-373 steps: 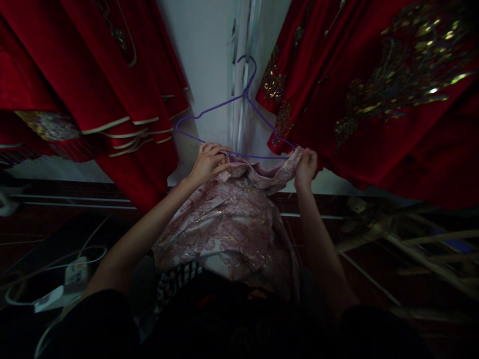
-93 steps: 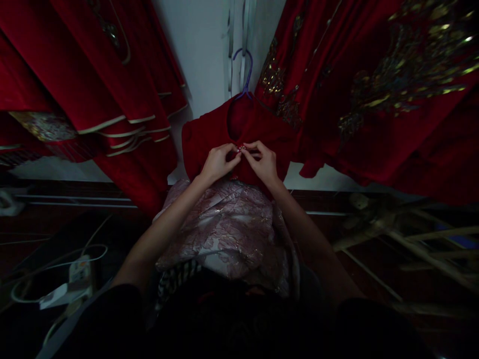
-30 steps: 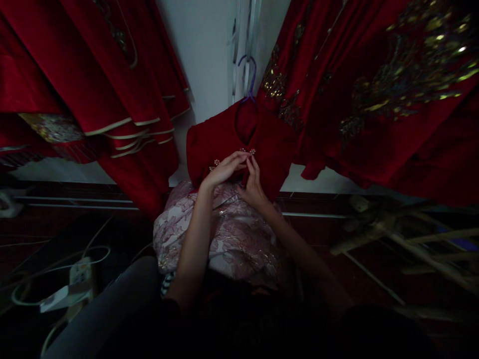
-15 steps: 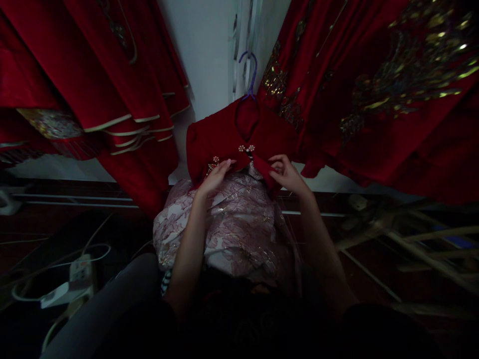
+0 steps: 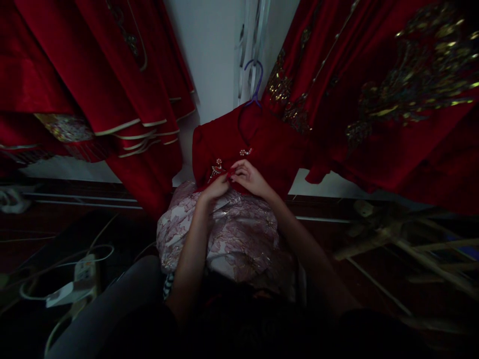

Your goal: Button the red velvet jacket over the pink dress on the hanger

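Note:
A short red jacket (image 5: 219,137) hangs from a purple hanger (image 5: 257,82) in front of me. Beaded flower ornaments (image 5: 245,152) sit at its collar opening, and another beaded ornament (image 5: 217,169) is on its left side in view. My left hand (image 5: 217,188) pinches the lower front edge of the jacket. Close beside it, almost touching, my right hand (image 5: 250,178) has its fingers closed on the same red edge. Exactly what lies between the fingertips is partly hidden. Below both hands a pale pink patterned brocade cloth (image 5: 243,239) spreads over my lap.
Red garments with pale trim (image 5: 127,89) hang at the left. More red garments with gold sequins (image 5: 407,99) hang at the right. A power strip (image 5: 85,271) with white cables lies at lower left. A wooden stool (image 5: 392,234) stands at right.
My right hand has moved left across the jacket front, bringing its edge over to meet my left hand. The jacket's front gap is now closed. The view has shifted slightly.

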Action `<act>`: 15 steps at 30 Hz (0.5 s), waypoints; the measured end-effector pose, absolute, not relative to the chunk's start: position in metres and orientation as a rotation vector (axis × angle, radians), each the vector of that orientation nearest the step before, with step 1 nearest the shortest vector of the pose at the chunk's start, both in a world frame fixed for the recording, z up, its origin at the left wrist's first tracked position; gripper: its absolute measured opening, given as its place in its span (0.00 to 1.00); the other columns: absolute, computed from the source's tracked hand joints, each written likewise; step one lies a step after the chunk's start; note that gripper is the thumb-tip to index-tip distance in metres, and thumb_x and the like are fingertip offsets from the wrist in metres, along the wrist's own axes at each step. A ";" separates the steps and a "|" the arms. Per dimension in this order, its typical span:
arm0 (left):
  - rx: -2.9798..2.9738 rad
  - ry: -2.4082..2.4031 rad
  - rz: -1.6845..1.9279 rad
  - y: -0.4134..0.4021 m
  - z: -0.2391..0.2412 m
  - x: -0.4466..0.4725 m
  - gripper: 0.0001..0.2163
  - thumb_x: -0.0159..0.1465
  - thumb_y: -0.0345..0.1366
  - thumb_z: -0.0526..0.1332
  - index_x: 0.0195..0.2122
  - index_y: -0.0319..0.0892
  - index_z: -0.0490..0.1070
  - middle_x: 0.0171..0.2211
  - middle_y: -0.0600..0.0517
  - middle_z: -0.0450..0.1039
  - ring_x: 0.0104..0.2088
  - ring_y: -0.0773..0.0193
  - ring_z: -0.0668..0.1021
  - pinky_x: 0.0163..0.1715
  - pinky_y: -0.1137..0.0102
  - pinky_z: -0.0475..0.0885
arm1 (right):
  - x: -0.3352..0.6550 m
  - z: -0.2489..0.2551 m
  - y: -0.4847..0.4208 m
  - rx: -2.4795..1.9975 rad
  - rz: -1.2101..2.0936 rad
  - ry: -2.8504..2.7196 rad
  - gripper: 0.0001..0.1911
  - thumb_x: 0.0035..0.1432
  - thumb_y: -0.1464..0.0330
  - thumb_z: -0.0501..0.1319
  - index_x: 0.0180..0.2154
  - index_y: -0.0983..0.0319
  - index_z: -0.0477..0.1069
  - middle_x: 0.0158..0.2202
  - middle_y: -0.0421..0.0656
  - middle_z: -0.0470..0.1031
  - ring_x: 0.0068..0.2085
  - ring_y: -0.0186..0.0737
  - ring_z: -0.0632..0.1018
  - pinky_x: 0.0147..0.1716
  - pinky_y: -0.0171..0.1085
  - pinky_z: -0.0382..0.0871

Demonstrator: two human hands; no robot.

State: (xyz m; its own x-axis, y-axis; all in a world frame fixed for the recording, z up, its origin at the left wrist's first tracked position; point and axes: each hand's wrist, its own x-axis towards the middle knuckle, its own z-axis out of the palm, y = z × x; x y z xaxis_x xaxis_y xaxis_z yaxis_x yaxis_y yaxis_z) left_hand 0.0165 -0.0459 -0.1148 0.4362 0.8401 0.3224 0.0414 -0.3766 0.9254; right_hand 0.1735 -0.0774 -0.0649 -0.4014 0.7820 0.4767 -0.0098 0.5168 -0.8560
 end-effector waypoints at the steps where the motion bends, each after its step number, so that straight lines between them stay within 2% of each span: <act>1: 1.748 0.808 1.062 -0.043 -0.116 0.008 0.14 0.60 0.42 0.60 0.41 0.37 0.74 0.42 0.47 0.78 0.44 0.59 0.78 0.51 0.63 0.71 | 0.170 -0.070 -0.068 -0.674 0.970 -1.772 0.14 0.53 0.65 0.64 0.41 0.58 0.63 0.40 0.41 0.70 0.38 0.33 0.74 0.40 0.37 0.72; 5: 1.668 0.999 1.246 -0.035 -0.114 -0.024 0.09 0.59 0.37 0.60 0.36 0.38 0.73 0.34 0.50 0.77 0.34 0.65 0.77 0.41 0.68 0.74 | 0.163 -0.085 -0.046 -0.780 0.777 -1.798 0.16 0.53 0.65 0.64 0.42 0.59 0.62 0.31 0.38 0.69 0.31 0.33 0.73 0.32 0.35 0.70; 9: 1.634 1.078 1.522 -0.033 -0.115 -0.035 0.07 0.56 0.31 0.60 0.37 0.39 0.71 0.38 0.49 0.76 0.38 0.66 0.77 0.44 0.68 0.72 | 0.157 -0.095 -0.039 -0.903 0.621 -1.825 0.15 0.53 0.68 0.62 0.42 0.60 0.61 0.28 0.36 0.67 0.28 0.33 0.72 0.28 0.34 0.68; 15: 1.605 0.987 1.577 -0.031 -0.120 -0.020 0.12 0.55 0.27 0.59 0.41 0.40 0.69 0.43 0.48 0.74 0.41 0.65 0.77 0.48 0.65 0.72 | 0.142 -0.106 -0.029 -0.969 0.482 -1.758 0.15 0.53 0.72 0.59 0.44 0.60 0.62 0.29 0.37 0.67 0.29 0.33 0.72 0.29 0.33 0.68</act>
State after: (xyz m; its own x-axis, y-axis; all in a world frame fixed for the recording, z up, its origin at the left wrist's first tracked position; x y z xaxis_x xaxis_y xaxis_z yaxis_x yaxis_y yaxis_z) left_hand -0.0198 -0.0307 -0.1200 -0.0174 0.8715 0.4901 0.0595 -0.4884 0.8706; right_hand 0.1417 -0.0285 -0.1063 -0.1491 0.7949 0.5881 0.3835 0.5947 -0.7066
